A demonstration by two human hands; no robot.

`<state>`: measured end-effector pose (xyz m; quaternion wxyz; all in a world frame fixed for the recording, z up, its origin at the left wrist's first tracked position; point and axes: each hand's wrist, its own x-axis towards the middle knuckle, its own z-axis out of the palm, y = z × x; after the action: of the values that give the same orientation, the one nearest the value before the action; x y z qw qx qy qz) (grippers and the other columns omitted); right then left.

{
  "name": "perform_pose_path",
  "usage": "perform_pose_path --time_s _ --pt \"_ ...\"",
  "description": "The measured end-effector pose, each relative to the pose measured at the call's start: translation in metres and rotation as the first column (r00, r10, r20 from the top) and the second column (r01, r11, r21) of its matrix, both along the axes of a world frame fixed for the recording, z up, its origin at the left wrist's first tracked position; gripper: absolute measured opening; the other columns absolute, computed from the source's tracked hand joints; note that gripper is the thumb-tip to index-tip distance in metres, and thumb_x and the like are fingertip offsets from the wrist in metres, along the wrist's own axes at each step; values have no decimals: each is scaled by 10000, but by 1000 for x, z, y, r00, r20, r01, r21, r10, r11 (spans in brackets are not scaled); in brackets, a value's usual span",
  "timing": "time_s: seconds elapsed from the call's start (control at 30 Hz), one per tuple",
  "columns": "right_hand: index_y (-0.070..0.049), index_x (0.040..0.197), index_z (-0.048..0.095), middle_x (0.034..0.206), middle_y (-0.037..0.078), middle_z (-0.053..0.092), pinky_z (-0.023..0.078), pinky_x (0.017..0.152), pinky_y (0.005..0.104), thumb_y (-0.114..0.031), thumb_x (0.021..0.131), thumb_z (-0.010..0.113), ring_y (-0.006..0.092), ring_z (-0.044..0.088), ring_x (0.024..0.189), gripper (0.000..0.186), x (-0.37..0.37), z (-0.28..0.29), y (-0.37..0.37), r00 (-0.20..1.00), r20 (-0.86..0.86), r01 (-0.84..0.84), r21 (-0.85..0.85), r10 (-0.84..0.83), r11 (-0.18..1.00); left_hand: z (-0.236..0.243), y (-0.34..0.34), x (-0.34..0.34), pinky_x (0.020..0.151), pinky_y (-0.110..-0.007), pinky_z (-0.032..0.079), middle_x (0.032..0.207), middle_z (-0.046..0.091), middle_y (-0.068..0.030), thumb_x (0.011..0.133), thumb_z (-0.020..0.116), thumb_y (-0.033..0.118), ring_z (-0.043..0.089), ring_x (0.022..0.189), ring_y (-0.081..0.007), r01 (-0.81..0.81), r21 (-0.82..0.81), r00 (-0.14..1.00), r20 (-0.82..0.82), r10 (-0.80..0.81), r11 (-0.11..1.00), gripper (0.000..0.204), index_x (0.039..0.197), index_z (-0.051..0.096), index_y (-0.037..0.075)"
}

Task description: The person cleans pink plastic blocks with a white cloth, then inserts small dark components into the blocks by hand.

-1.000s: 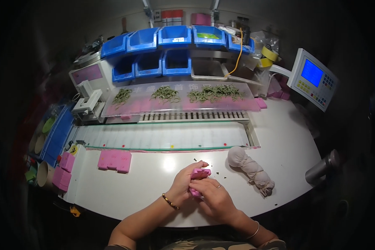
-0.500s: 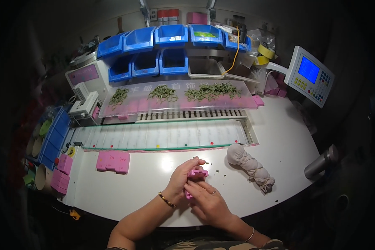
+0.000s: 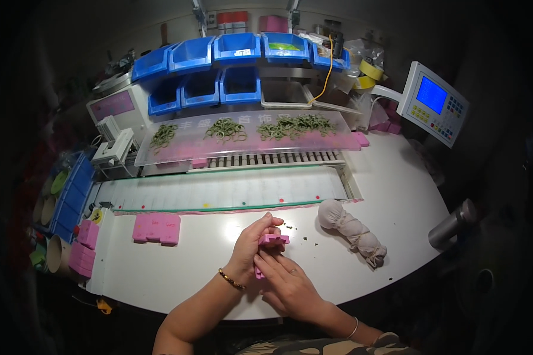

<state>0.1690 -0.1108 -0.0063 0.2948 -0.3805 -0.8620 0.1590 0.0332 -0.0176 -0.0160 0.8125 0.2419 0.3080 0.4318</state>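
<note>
My left hand point(image 3: 244, 251) is closed round a pink rubber mould piece point(image 3: 274, 239), whose upper end with notches sticks out between thumb and fingers. My right hand point(image 3: 287, 287) presses its bent fingers on the lower part of the same piece, against my left palm; much of the piece is hidden. Small dark bits point(image 3: 305, 238) lie on the white worktop point(image 3: 361, 177) just beyond my hands. A pink block point(image 3: 157, 229) lies to the left, and a tied cloth bundle point(image 3: 352, 234) to the right.
Behind are a glass-covered channel point(image 3: 219, 188), a translucent tray point(image 3: 254, 148) bearing green ring clusters and blue bins point(image 3: 189, 56). A control panel point(image 3: 432, 103) and metal cylinder point(image 3: 450, 225) stand right; pink blocks point(image 3: 83, 260) and a blue crate point(image 3: 71, 195) sit left.
The view has shifted so the scene sits further left and slightly higher. My hands have moved slightly forward over the worktop, still holding the pink piece.
</note>
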Motion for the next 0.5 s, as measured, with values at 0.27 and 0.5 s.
perform_pose_path --time_s 0.27,0.5 --pt "-7 1420 340 1445 194 381 302 1082 479 -137 747 706 370 390 1300 777 -1 2 0 999 34 10 -7 -10 1000 -2 0 0 536 -264 509 714 564 -40 983 502 349 604 594 -161 -16 -16 998 53 17 1000 352 1048 533 4" --pt "-46 1423 354 1454 165 382 278 1086 508 -141 754 700 342 381 1319 758 -2 9 5 997 68 36 -25 -34 999 0 1 1 577 -296 516 772 619 -86 956 519 429 617 642 -196 -63 -25 998 21 64 998 408 1037 568 32"
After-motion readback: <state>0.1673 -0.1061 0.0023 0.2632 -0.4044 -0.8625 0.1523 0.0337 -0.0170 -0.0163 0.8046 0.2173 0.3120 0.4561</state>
